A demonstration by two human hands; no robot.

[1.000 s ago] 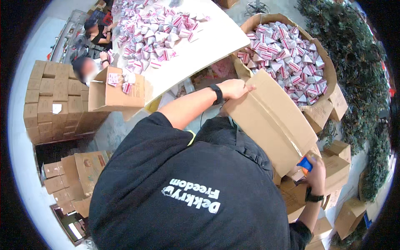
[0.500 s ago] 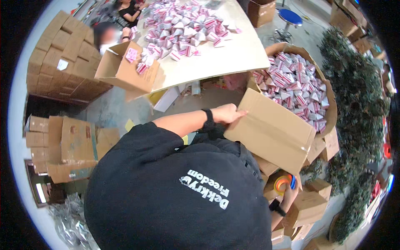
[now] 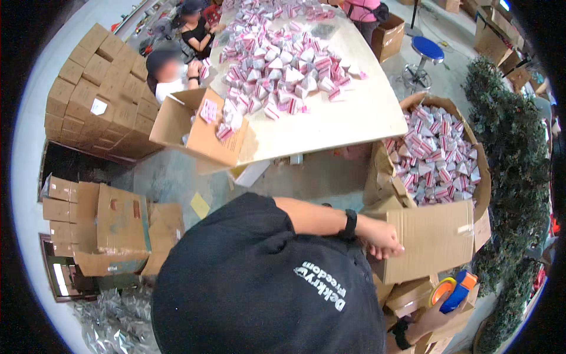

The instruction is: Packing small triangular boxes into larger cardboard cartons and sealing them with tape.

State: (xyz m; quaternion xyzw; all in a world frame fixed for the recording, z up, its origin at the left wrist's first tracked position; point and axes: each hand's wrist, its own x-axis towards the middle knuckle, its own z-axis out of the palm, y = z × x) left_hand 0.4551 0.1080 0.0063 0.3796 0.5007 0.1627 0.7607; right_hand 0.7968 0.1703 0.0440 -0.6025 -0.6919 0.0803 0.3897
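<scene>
My left hand (image 3: 380,237) is closed at the left edge of a brown cardboard box (image 3: 430,239), its fingers curled against that edge. A strip of shiny clear tape shows near the box's right end. Below and to the right of the box, my right hand (image 3: 433,318) grips a tape dispenser (image 3: 458,293), blue and orange with a yellow-rimmed roll. The dispenser is apart from the box. Just beyond the box stands a large round-sided carton (image 3: 480,171) full of small white and pink triangular packets (image 3: 436,153).
A pale table (image 3: 354,124) bears a heap of the same packets (image 3: 289,65) and an open box (image 3: 197,130) at its near left corner. Two people sit at its left. Stacked cartons (image 3: 97,88) stand left, a blue stool (image 3: 427,48) and dark foliage (image 3: 507,147) right. More cartons (image 3: 413,295) lie below.
The box has turned so that its long edges run nearly level, and my left hand has moved with it. My right hand with the tape dispenser has shifted right and down. The whole view has shifted.
</scene>
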